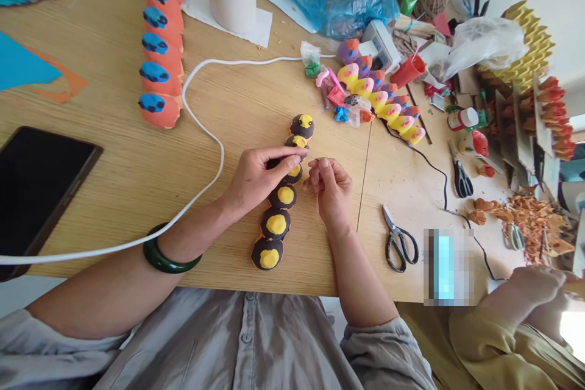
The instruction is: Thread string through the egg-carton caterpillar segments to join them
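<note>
A strip of egg-carton cups [275,223], dark with a yellow clay disc on each cup, lies on the table before me. The far cup carries small black dots on its yellow. My left hand [258,180] grips the strip near its second cup, thumb and forefinger closed there, and partly hides the cups under it. Just right of the strip, my right hand [333,186] is pinched, thumb against forefinger. Whatever is between those fingertips is too small to make out.
Scissors [397,241] lie to the right, a tablet [41,189] to the left. A white cable [219,140] crosses the table. Orange cups with blue discs [159,73], yellow-pink cups [379,100] and clay packets [336,88] lie farther off. Another person's hands [530,292] are at right.
</note>
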### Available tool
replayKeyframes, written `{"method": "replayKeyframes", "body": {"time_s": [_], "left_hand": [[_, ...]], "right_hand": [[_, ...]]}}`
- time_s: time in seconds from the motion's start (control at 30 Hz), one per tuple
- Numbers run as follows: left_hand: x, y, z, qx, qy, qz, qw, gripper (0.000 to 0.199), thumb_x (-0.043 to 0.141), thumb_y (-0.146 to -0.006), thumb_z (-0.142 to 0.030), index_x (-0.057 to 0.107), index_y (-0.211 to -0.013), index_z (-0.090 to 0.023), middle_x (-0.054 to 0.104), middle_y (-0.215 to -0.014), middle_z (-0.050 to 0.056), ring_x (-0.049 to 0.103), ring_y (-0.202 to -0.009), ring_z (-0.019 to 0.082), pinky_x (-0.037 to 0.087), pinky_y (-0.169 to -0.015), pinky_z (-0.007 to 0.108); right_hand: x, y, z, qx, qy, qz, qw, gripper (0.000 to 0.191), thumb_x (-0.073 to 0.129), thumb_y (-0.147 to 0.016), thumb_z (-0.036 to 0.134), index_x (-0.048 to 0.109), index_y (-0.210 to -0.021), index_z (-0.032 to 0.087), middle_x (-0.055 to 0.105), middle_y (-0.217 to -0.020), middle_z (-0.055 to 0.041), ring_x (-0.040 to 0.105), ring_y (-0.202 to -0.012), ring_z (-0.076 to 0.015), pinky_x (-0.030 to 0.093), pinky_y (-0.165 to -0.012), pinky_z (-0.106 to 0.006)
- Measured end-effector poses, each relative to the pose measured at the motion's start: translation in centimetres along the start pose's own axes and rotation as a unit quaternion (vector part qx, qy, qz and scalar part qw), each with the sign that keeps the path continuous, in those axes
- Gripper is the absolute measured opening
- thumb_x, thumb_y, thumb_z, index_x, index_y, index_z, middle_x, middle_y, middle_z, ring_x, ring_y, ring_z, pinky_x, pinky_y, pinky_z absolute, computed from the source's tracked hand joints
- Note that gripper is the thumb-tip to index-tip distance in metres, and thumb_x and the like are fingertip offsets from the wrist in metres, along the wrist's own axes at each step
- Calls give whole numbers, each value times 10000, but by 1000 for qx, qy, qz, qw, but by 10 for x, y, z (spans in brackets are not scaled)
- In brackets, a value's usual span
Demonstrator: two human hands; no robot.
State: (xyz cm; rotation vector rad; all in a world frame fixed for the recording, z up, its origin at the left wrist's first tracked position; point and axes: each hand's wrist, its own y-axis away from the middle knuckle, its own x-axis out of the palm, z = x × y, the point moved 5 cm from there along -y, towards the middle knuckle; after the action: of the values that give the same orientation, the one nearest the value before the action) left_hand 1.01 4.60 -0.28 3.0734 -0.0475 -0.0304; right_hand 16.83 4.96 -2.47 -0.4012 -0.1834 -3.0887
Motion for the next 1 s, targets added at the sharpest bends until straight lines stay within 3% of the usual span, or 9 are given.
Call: {"method": "replayKeyframes", "body": {"time_s": [0.13,0.27,0.63,0.8,1.0], "left_hand": [[4,1,-3,11,9,14,1000,404,737,-901,-495,830,-1133,-178,815,-1142,80,747,-1047,224,566,-946,280],[5,2,-3,5,11,6,1000,431,742,-881,-560,847,-1059,-182,822,-1092,83,750,-967,218,579,-846,268],[5,1,-3,17,15,1,1000,383,746,-870,-552,847,-887,-183,748,-709,22,636,-641,140,523,-613,240],[6,1,-1,5,23,14,1000,390,769,-845,-552,850,-936,-182,744,-749,28,622,-662,139,514,-610,234],[4,2,1,-17,20,-8,1000,365,667,-937,-506,848,-1019,-200,745,-796,21,651,-705,141,507,-622,222]], "right_hand": [[2,2,-1,12,6,14,1000,336,734,-876,554,738,-800,227,498,-565,73,431,-483,-69,482,-512,-227],[4,3,0,16,24,19,999,349,741,-864,572,717,-785,232,522,-588,66,484,-511,-82,519,-545,-240],[11,8,0,12,50,55,997,429,649,-936,576,663,-701,217,583,-615,41,527,-517,-84,481,-530,-235],[11,7,1,18,43,47,998,431,677,-917,574,659,-683,213,579,-610,43,536,-516,-84,472,-517,-232],[11,6,1,32,34,39,998,424,685,-892,612,694,-732,219,557,-602,52,514,-503,-81,481,-512,-233]]}}
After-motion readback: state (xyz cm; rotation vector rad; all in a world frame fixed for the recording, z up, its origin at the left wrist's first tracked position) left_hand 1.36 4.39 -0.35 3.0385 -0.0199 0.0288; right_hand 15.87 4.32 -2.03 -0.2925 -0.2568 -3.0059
